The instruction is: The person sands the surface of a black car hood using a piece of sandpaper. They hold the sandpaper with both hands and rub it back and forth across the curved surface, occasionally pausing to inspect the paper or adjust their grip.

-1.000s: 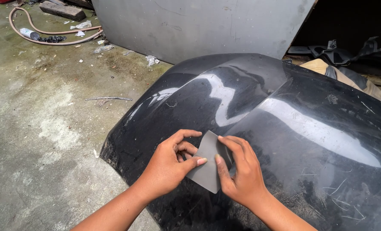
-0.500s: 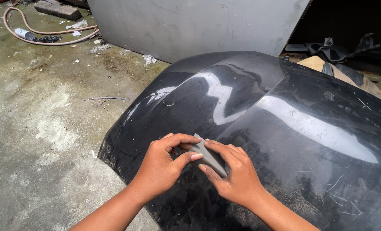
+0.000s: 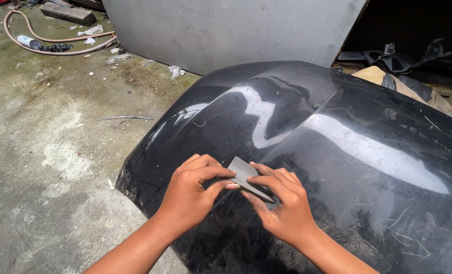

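Two bare hands are working together on a small grey sheet (image 3: 246, 177), folded or bent between them, over a glossy black car panel (image 3: 347, 152). The left hand (image 3: 190, 195) is pinching the sheet's near edge between thumb and forefinger, its other fingers curling in. The right hand (image 3: 281, 208) is gripping the sheet from the other side, fingers lying flat over the top and thumb tucking beneath. The sheet is sitting between the two hands, its upper corner sticking up just past the fingertips; whether it is touching the panel I cannot tell. The panel is curving away beyond and to the right of the hands, showing bright reflections and fine scratches near the right wrist. Left of the left hand, stained concrete ground (image 3: 43, 152) is spreading out. Far beyond the hands, a grey board (image 3: 236, 30) is leaning upright, and a hose (image 3: 58, 43) is lying well off to the far left.
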